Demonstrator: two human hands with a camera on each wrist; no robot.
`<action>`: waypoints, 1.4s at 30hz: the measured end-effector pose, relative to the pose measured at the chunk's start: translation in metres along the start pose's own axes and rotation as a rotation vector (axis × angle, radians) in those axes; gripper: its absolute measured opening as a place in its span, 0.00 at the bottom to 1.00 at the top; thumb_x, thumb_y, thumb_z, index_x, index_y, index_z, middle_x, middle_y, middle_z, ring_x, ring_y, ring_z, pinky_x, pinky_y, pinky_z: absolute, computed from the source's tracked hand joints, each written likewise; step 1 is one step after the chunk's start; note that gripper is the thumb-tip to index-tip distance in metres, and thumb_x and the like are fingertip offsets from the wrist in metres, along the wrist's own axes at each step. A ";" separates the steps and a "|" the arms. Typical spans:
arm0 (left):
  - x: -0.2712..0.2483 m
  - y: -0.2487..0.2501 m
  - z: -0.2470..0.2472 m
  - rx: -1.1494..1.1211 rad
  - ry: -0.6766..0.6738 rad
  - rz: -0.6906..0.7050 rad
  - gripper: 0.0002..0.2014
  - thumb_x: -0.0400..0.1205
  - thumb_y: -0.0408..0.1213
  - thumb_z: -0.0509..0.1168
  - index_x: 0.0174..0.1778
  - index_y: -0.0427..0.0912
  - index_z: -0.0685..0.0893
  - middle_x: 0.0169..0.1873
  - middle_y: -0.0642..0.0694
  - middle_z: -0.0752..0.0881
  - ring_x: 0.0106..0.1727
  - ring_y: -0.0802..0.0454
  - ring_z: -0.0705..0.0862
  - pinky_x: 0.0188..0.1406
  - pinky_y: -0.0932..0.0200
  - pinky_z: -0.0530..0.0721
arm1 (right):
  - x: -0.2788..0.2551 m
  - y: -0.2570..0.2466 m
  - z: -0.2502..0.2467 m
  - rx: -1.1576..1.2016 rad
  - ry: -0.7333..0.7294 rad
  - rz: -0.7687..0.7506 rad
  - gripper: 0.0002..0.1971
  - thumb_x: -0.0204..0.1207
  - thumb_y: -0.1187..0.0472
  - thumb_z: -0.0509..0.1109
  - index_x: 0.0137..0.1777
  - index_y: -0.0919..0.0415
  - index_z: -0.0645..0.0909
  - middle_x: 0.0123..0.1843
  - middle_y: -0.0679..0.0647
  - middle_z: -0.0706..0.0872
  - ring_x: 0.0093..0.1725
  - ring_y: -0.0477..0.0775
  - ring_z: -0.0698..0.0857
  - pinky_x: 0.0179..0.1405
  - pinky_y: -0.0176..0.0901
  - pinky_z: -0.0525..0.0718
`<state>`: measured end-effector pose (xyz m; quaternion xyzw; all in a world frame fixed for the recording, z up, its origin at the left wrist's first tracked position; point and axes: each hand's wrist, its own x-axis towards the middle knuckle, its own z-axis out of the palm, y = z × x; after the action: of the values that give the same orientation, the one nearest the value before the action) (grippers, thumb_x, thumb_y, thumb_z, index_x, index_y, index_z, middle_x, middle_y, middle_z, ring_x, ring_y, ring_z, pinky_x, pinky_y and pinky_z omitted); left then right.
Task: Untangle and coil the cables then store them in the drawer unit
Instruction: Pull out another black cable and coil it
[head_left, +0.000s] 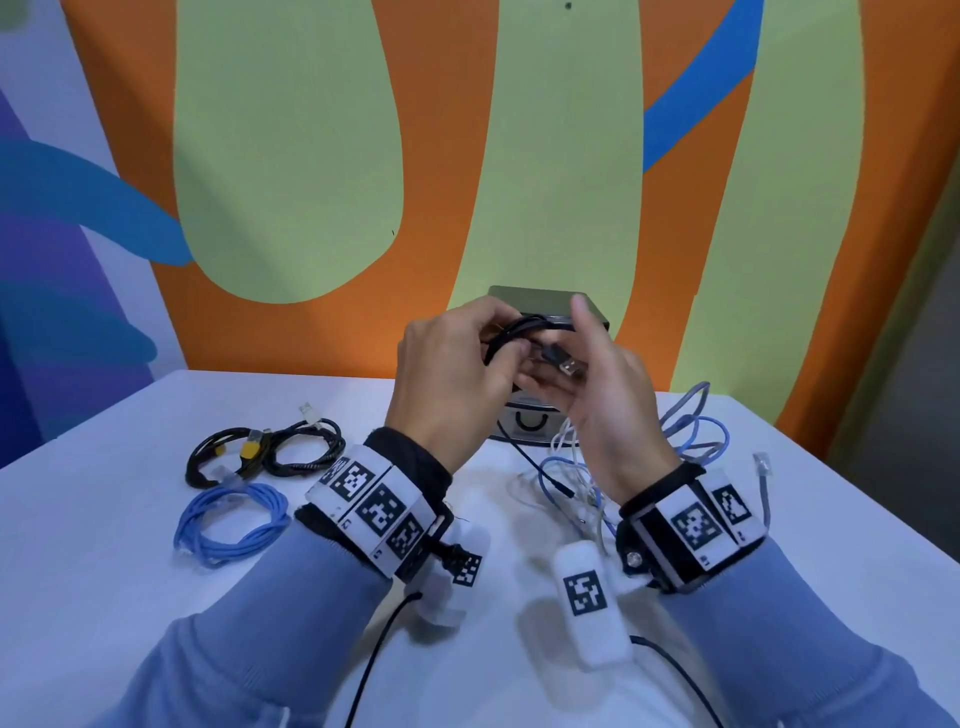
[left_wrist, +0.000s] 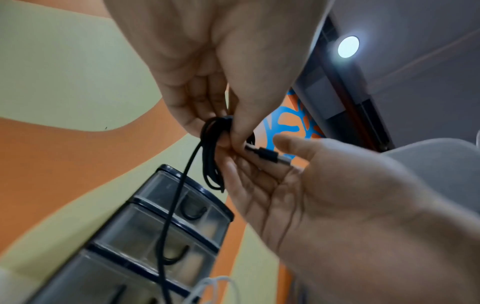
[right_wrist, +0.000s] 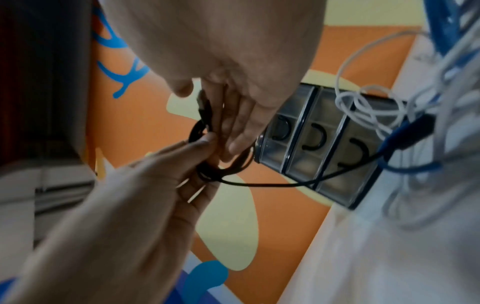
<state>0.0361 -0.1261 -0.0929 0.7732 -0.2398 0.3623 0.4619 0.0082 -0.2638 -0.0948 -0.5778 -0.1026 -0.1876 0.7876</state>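
Spanning the head view, a white table (head_left: 104, 597) carries everything. Against its far edge stands the drawer unit (head_left: 548, 304); only the wrist views show its three clear, dark-framed drawers (left_wrist: 166, 232) with black U-shaped handles, all closed. Right of the unit lies a loose tangle of white and pale blue cables (head_left: 680, 441). Near the left edge sit a coiled blue cable (head_left: 228, 525) and, behind it, a black braided bundle (head_left: 265, 452) with yellow plugs. Both hands are raised in front of the unit. The left hand (head_left: 447, 374) pinches a small black cable coil (left_wrist: 213, 152) between thumb and curled fingers; one strand trails down to the table. The right hand (head_left: 602, 395) lies palm-up, fingers relaxed, with the coil's metal-tipped USB plug (head_left: 563, 361) resting on its fingers.
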 end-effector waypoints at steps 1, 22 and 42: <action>0.000 0.001 0.000 -0.044 -0.009 -0.023 0.05 0.81 0.37 0.78 0.50 0.51 0.93 0.40 0.60 0.94 0.43 0.61 0.91 0.50 0.53 0.90 | 0.001 0.001 -0.001 -0.061 0.043 -0.033 0.23 0.91 0.47 0.64 0.48 0.66 0.90 0.45 0.62 0.93 0.43 0.60 0.91 0.50 0.56 0.92; 0.011 -0.011 -0.010 -0.456 -0.017 -0.313 0.06 0.80 0.30 0.81 0.49 0.42 0.93 0.40 0.45 0.95 0.42 0.50 0.93 0.46 0.52 0.91 | 0.007 0.013 -0.007 -0.156 -0.086 -0.051 0.13 0.90 0.54 0.68 0.64 0.60 0.89 0.57 0.60 0.94 0.59 0.52 0.92 0.58 0.52 0.91; 0.007 -0.006 -0.009 -0.550 -0.013 -0.510 0.16 0.80 0.22 0.71 0.57 0.46 0.83 0.38 0.42 0.90 0.34 0.46 0.87 0.43 0.47 0.85 | -0.003 0.015 -0.001 -0.231 -0.161 -0.081 0.13 0.89 0.54 0.69 0.52 0.64 0.88 0.47 0.68 0.94 0.46 0.66 0.94 0.45 0.60 0.92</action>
<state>0.0416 -0.1161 -0.0880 0.6574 -0.1309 0.1527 0.7262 0.0114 -0.2604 -0.1098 -0.6733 -0.1666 -0.1827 0.6968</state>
